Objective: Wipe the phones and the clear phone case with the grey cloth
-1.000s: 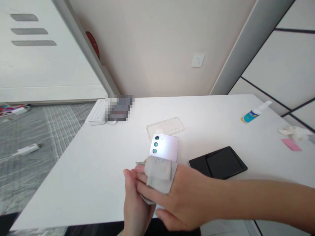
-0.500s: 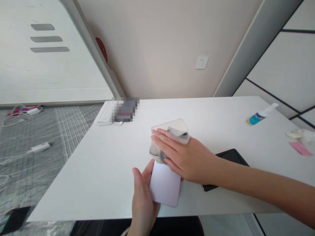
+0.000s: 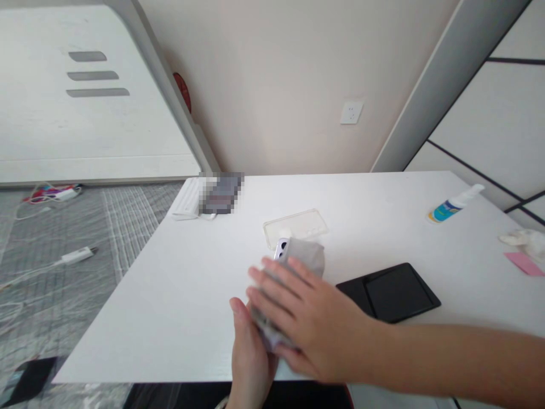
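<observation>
My left hand grips a pale lavender phone from below, its thumb along the left side. Only the phone's top end with camera lenses shows; the rest is covered. Over the phone's back, my right hand presses a light grey cloth with its fingers stretched across it, slightly blurred. A clear phone case lies on the table just beyond the phone. To the right of my hands is a flat black device or case, part of it behind my right forearm.
On the white table, a spray bottle lies at the far right, near a pink slip and crumpled white tissue. White folded sheets and a pixelated item sit at the back left. Cables lie on the grey-patterned surface beyond.
My right hand has slid the cloth from the phone's upper end down toward me over its back. The camera end is now exposed, and the clear case and black item are less hidden.
</observation>
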Motion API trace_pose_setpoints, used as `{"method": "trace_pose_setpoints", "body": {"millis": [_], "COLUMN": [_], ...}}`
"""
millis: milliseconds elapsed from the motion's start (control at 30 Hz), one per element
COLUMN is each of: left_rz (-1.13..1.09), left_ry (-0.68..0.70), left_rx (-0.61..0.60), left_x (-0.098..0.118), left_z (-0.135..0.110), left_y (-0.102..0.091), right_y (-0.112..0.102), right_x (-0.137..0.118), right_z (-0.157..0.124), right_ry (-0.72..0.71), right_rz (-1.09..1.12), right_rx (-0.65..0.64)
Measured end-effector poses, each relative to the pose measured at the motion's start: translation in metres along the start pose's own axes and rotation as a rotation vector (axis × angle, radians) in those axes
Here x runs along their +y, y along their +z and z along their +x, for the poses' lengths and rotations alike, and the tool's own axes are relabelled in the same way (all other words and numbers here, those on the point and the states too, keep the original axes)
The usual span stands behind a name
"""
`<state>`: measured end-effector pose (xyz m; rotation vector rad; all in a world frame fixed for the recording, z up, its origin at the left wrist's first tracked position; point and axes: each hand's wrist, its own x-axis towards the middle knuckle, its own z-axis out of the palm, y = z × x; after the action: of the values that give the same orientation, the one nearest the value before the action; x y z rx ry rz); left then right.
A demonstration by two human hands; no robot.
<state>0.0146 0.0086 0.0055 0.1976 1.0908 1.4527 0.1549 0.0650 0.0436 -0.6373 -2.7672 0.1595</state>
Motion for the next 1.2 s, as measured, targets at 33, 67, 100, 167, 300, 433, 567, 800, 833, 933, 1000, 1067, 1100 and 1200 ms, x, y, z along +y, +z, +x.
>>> {"method": "trace_pose_setpoints", "body": {"millis": [33, 67, 100, 167, 300, 433, 567, 800, 833, 933, 1000, 1067, 1100, 1200], "left_rz": [-0.009, -0.016, -0.016, 0.002, -0.002, -0.034, 0.005, -0.1, -0.101, -0.101, -0.086, -0.051, -0.018, 0.148], "left_ry": [0.013, 0.019, 0.014, -0.018, -0.02, 0.037, -0.026, 0.022, 0.005, -0.037, -0.06, -0.078, -0.096, -0.144], "left_rx": [0.005, 0.008, 0.009, -0.005, 0.027, 0.046, -0.03, 0.118, 0.083, -0.007, -0.028, -0.066, -0.106, -0.231], "left_x": [0.0, 0.0, 0.0, 0.002, 0.003, 0.003, 0.004, 0.008, 0.01, 0.013, 0.014, 0.016, 0.017, 0.02], "left_z": [0.0, -0.001, -0.001, -0.001, 0.0, 0.0, -0.001, -0.001, 0.0, 0.0, -0.001, -0.002, -0.002, -0.003], "left_y": [0.0, 0.0, 0.0, 0.001, 0.001, 0.001, 0.002, 0.002, 0.003, 0.003, 0.001, -0.003, -0.006, -0.015], "right_y": [0.002, 0.003, 0.003, 0.0, 0.0, 0.007, -0.005, 0.016, 0.018, 0.012, 0.0, -0.013, -0.02, -0.04], "right_x": [-0.003, -0.004, -0.003, 0.005, 0.005, -0.002, 0.016, -0.017, -0.016, 0.005, 0.022, 0.032, 0.035, 0.038], "right_z": [-0.002, -0.003, -0.002, 0.001, 0.003, -0.003, 0.005, -0.003, -0.003, 0.002, 0.007, 0.01, 0.01, 0.007], "right_ry": [-0.061, -0.093, -0.083, 0.025, 0.039, -0.129, 0.101, -0.178, -0.187, -0.129, -0.081, -0.072, -0.064, 0.118], "right_rz": [0.04, 0.07, 0.078, 0.028, -0.045, 0.047, -0.043, -0.012, -0.014, -0.062, -0.113, -0.102, -0.045, 0.308], "right_rx": [-0.019, -0.029, -0.029, -0.001, 0.025, 0.018, 0.071, 0.105, 0.125, 0.133, 0.134, 0.165, 0.183, 0.329]}}
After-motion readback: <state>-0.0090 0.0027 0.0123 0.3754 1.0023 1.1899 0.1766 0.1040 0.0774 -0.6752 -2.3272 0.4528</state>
